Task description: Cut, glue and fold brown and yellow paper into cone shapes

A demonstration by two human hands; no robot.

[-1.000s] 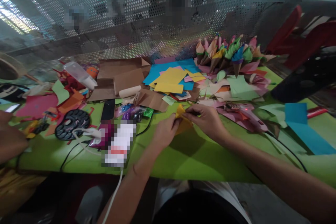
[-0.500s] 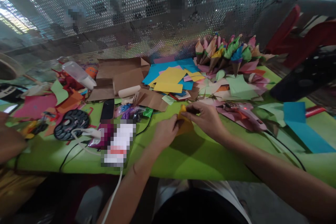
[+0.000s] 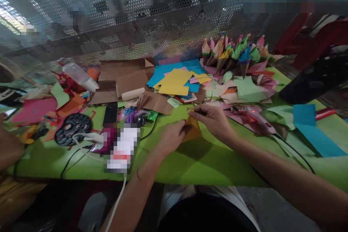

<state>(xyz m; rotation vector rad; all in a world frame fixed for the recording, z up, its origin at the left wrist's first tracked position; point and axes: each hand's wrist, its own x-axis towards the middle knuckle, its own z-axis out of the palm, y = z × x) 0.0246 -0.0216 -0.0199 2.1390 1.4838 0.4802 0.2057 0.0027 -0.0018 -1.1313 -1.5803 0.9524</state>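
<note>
A piece of yellow paper (image 3: 193, 129) is held up between both hands, above the green tabletop (image 3: 174, 166). My left hand (image 3: 172, 137) is closed on its left edge. The thumb and fingers of my right hand (image 3: 212, 121) pinch its top corner. The paper looks bent or rolled; its far side is hidden from me. Beyond the hands lie yellow sheets (image 3: 175, 81) on top of blue sheets (image 3: 157, 73). A pink glue gun (image 3: 258, 119) with a lit red light rests to the right of my right hand.
Paper ice-cream cones (image 3: 244, 58) stand at the back right. Brown paper (image 3: 130, 79), a clear bottle (image 3: 78, 75), a black round palette (image 3: 74, 129) and a phone (image 3: 122, 148) with a white cable lie leftward. Another person's hand (image 3: 9, 145) is at the far left.
The right hand's pinch has shifted slightly along the paper's top, and more of the yellow sheet shows between the hands. The left hand has stayed nearly still.
</note>
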